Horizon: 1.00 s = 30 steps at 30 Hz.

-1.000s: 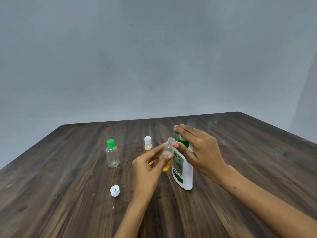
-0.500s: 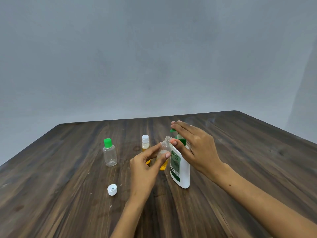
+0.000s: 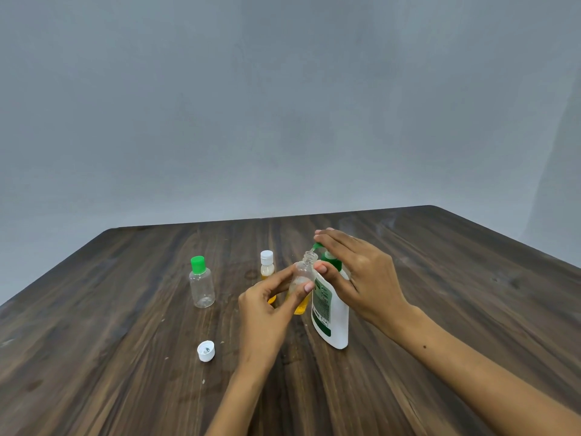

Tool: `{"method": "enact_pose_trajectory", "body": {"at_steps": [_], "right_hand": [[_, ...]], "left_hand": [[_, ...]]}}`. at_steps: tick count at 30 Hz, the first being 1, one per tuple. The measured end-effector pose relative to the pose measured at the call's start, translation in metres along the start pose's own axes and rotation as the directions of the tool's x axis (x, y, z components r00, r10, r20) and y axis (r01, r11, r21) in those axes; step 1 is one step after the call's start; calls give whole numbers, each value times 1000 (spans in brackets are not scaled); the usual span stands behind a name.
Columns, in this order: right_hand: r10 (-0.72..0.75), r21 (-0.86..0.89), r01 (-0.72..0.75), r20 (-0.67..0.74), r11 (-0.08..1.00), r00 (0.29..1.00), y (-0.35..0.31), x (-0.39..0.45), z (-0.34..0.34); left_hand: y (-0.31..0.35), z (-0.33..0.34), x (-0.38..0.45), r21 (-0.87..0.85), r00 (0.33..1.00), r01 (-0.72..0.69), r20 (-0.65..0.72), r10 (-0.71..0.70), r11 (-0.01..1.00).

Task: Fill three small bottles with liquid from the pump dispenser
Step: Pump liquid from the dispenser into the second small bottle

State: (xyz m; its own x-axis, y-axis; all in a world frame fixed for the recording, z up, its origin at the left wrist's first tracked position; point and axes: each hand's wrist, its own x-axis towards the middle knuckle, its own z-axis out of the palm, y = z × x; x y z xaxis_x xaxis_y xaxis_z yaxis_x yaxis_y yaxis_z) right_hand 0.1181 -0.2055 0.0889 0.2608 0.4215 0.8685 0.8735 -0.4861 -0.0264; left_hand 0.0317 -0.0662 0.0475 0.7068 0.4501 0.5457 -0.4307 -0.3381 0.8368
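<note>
A white pump dispenser [image 3: 338,322] with a green pump head [image 3: 330,258] stands mid-table. My right hand [image 3: 361,278] lies over the pump, fingers stretched across its top and thumb against the neck. My left hand [image 3: 270,306] pinches an uncapped clear small bottle [image 3: 303,278] with yellow liquid in its bottom, its mouth right under the green nozzle. Behind my left hand stands a white-capped small bottle [image 3: 267,265] holding yellow liquid. Further left an empty clear bottle with a green cap [image 3: 201,283] stands upright.
A loose white cap [image 3: 206,351] lies open side up on the dark wooden table [image 3: 125,357], near-left of my left hand. The table's far edge [image 3: 283,217] meets a plain grey wall.
The view has drifted slightly. Both hands keep their places on the bottle and the pump; my right fingers seem a little lower on the pump head.
</note>
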Motion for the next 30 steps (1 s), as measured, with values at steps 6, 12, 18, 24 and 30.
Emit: {"method": "enact_pose_trajectory", "body": {"at_steps": [6,12,18,24,30], "right_hand": [[18,-1,-18,-3,1000,1000,-2,-1,-1],[24,2,-24,-9,1000,1000,-3,0,-1],[25,8,-25,3,1000,1000,-3,3,-3],[47,44,-46,-15,998,999,-3,-4,1],[44,32,-44,1,999,999,-3,3,-3]], "left_hand": [[1,0,0,-23,1000,7,-1,-7,1000],[1,0,1,-10,1000,-5,-4,5,1000],[3,0,0,-1,1000,-8,1,8,1000],[2,0,0,-28,1000,-3,-9,3,1000],[2,0,0,-6,1000,0,-7,0,1000]]}}
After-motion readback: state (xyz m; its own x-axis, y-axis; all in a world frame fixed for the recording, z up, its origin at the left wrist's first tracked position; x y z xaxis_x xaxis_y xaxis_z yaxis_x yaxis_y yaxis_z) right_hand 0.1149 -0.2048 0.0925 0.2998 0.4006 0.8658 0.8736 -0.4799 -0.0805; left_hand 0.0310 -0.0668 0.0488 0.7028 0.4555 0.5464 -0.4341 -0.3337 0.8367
